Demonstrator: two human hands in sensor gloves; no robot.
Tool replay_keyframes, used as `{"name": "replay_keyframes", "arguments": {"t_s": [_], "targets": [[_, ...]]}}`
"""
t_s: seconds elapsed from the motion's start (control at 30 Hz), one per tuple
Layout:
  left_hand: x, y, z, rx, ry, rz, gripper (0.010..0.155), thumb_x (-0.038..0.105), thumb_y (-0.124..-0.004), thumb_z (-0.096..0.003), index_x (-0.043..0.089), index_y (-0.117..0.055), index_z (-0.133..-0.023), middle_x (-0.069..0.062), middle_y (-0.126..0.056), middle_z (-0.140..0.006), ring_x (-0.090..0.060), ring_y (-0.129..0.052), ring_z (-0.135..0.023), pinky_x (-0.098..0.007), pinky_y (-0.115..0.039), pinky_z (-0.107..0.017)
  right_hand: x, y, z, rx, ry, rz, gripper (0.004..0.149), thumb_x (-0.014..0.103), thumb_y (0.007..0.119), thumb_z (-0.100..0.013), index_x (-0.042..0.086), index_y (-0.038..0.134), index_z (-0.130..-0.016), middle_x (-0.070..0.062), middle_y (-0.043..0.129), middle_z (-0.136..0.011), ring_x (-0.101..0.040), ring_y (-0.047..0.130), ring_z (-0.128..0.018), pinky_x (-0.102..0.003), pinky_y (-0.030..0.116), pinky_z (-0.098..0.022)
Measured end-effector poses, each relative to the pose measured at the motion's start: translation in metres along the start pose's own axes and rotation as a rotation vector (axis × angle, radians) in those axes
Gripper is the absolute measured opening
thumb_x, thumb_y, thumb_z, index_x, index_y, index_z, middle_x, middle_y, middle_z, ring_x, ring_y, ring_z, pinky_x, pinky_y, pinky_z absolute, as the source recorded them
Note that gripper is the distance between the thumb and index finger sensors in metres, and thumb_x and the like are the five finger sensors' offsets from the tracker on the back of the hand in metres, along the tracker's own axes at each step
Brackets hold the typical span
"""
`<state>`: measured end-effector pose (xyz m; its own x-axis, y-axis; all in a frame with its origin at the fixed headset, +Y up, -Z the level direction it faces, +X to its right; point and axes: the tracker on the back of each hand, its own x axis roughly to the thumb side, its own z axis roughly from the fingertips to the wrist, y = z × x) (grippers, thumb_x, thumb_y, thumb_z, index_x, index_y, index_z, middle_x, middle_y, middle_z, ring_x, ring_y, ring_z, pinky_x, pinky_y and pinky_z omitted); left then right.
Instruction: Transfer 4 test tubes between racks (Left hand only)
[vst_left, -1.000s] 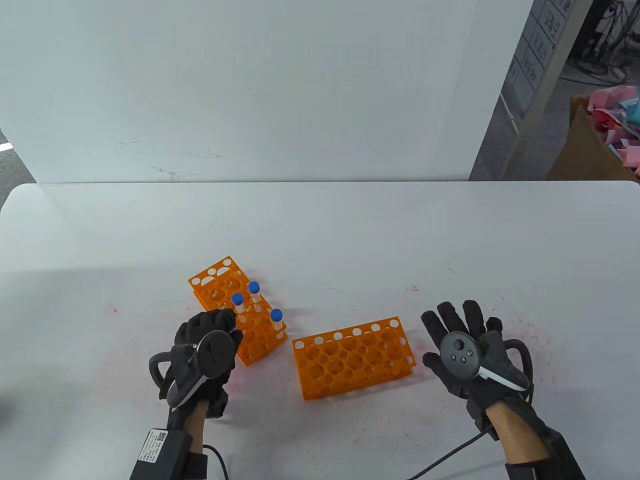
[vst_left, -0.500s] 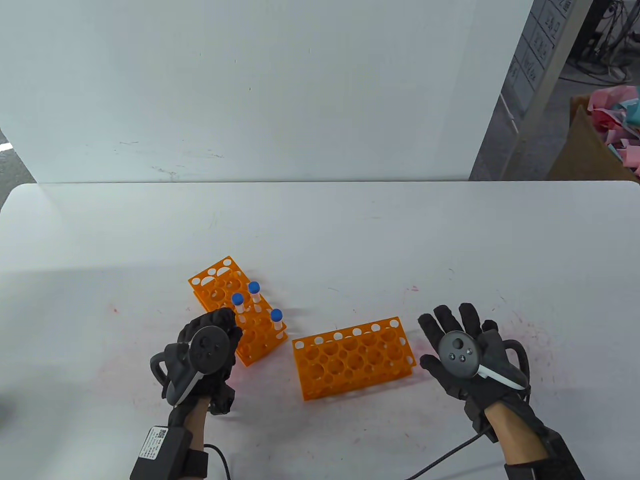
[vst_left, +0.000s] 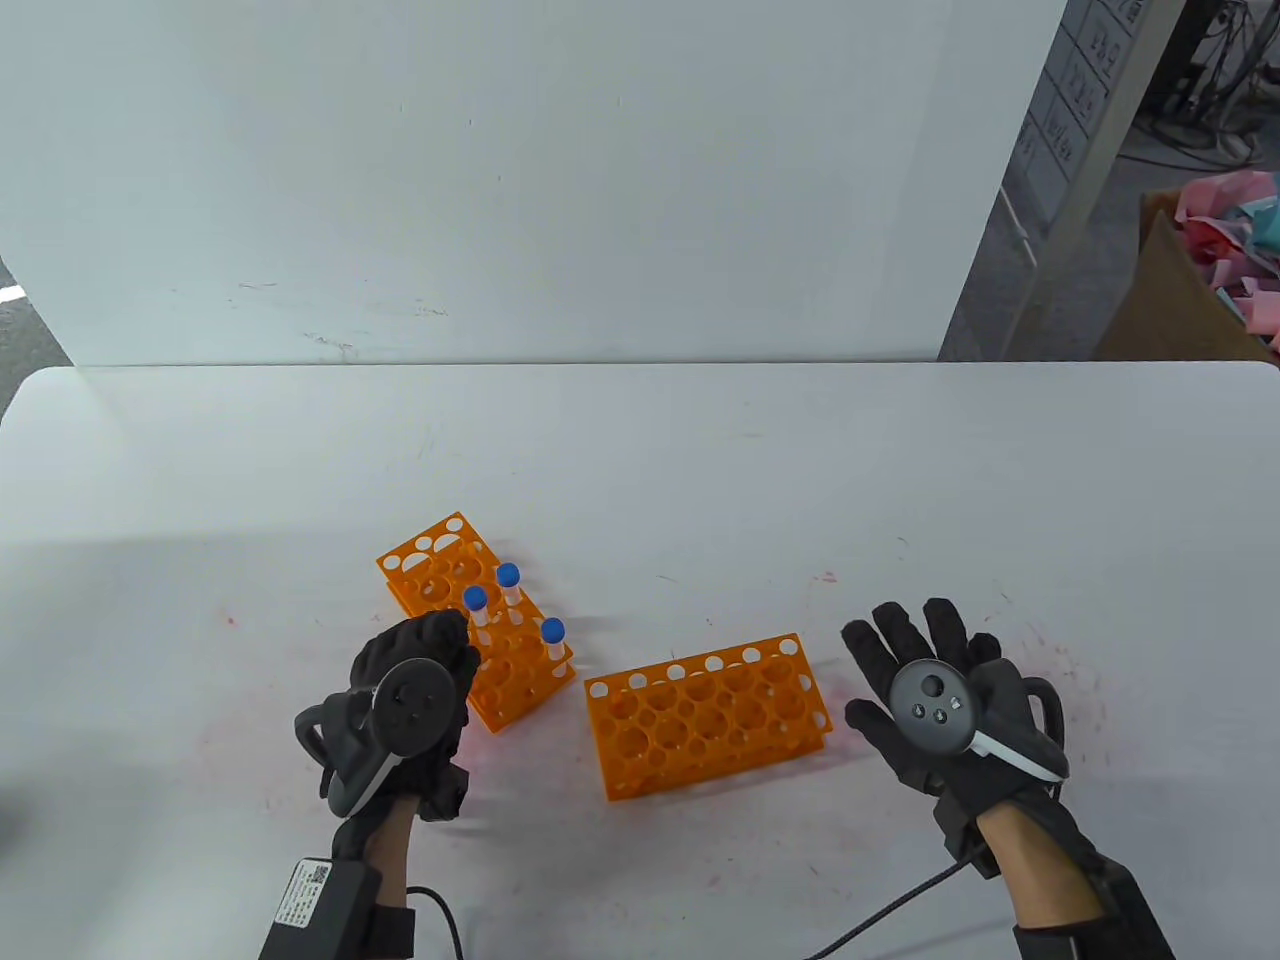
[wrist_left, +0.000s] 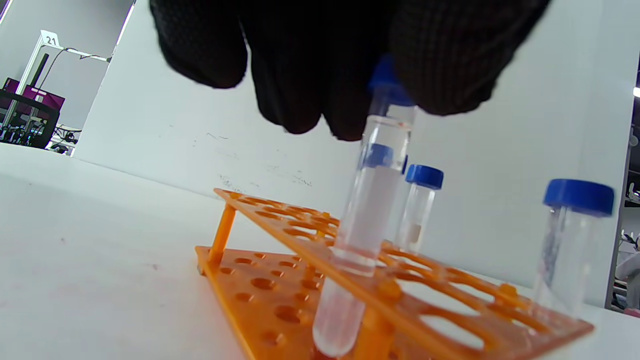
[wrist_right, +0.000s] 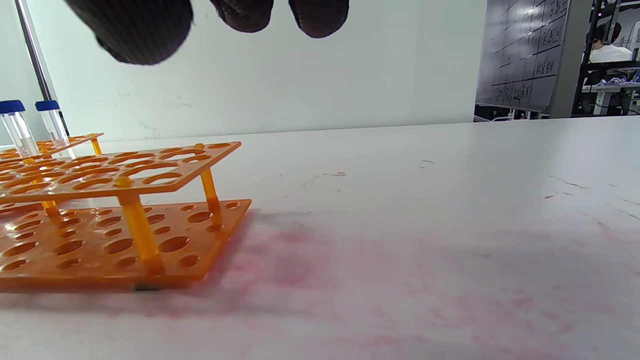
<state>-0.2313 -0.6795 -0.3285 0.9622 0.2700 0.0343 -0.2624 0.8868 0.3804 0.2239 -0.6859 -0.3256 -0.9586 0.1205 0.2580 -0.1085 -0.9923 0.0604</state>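
Left wrist view shows a capped test tube (wrist_left: 367, 215) seated in the left rack (vst_left: 478, 628), its blue cap pinched by the left hand (vst_left: 415, 690). Best drawn straight upward to clear the hole. Right hand (vst_left: 930, 700) rests open on the desk (vst_left: 700, 470).

Left hand (vst_left: 415, 690) curled (fingers bunched); right hand (vst_left: 925, 700) spread flat.
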Motion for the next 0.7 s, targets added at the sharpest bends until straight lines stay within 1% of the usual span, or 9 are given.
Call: {"name": "replay_keyframes", "arguments": {"t_s": [0.4, 0.7], "targets": [[0.001, 0.022, 0.007, 0.092, -0.012, 0.065, 0.049, 0.039, -0.083, -0.0457, 0.029, -0.066, -0.091, 0.0, -0.089, -0.093, -0.03, -0.092, -0.085, -0.056, -0.075, -0.066, -0.002, -0.001, 0.001, 0.002, 0.009, -0.004, 0.069, 0.053, 0.059, -0.054, 0.029, 0.028, -0.11, -0.01, 0.025, -0.12, -0.053, 0.014, -0.101, -0.079, 0.025, -0.065], [0.016, 0.025, 0.012, 0.091, -0.068, 0.077, 0.049, 0.039, -0.083, -0.0455, 0.029, -0.067, -0.091, 0.0, -0.09, -0.093, -0.03, -0.093, -0.085, -0.056, -0.075, -0.065, -0.003, -0.002, 0.001, 0.008, 0.011, -0.011, 0.068, 0.053, 0.059, -0.054, 0.029, 0.028, -0.11, -0.01, 0.025, -0.12, -0.053, 0.014, -0.101, -0.079, 0.025, -0.065]]}}
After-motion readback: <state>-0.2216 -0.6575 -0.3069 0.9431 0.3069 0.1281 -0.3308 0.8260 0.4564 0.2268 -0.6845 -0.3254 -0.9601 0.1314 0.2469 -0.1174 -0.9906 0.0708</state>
